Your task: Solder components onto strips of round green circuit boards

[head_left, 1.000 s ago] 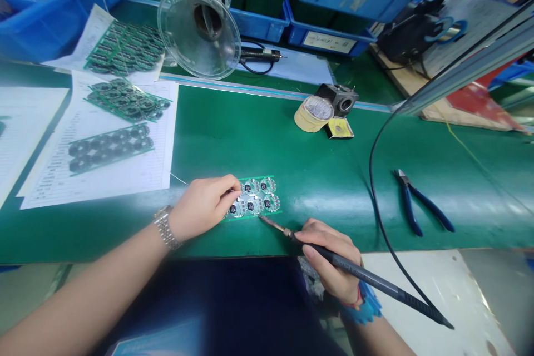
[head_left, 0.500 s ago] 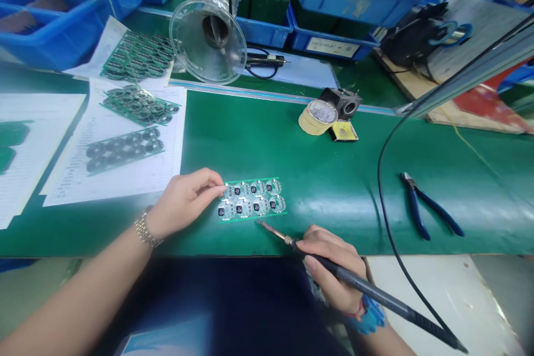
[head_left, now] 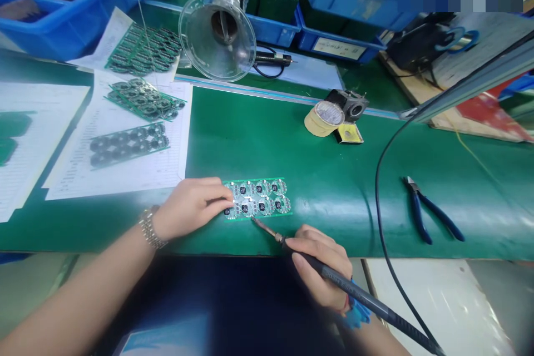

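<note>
Working at a green anti-static bench, we steady a rectangular green circuit-board panel of round boards, which lies flat on the bench just ahead of us. Our left hand, a silver metal wristwatch on its wrist, rests against the panel's left end with its fingers pressed together, their tips on the boards, and no pinch showing. Our right hand wraps a slim black soldering iron in a pencil grip, its metal tip at the panel's lower edge; we cannot tell whether it touches. Blue-handled steel wire cutters lie to the right, beyond a curving black cable. Further ahead sit a roll of tan masking tape and white paper sheets bearing more green panels.
</note>
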The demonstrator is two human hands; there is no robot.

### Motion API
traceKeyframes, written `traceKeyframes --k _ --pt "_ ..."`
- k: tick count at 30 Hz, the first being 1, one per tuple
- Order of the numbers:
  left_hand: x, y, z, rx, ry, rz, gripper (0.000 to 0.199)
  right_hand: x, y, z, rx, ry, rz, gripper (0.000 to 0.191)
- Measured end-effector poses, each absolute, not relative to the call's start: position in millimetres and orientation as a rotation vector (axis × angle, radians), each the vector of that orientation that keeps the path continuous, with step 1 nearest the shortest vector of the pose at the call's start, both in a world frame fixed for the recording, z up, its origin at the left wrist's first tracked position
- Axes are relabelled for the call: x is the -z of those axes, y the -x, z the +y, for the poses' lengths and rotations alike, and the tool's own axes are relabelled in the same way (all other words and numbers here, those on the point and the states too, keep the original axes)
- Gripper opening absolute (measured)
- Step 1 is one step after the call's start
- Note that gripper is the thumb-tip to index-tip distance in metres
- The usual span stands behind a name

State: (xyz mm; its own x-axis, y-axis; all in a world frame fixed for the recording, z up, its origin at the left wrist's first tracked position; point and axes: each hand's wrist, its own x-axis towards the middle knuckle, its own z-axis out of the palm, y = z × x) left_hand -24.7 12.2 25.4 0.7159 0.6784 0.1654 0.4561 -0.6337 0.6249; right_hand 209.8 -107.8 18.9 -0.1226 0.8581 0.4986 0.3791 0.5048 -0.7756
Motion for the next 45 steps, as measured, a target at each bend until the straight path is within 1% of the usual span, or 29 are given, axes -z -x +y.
traceKeyframes --k 15,22,45 --pt "-22.9 17.4 10.6 -0.511 -2.429 0.85 0.019 -18.8 -208.7 -105.7 -0.597 1.068 -1.726 0.026" --pt "-24.6 22.7 11.1 -0.518 -2.356 0.883 0.015 -14.8 -213.8 -109.6 -0.662 1.057 -1.664 0.03" --pt "-18.2 17.0 10.4 -0.444 -2.478 0.822 0.018 -18.6 -205.4 -102.9 -0.656 1.049 -1.719 0.028"
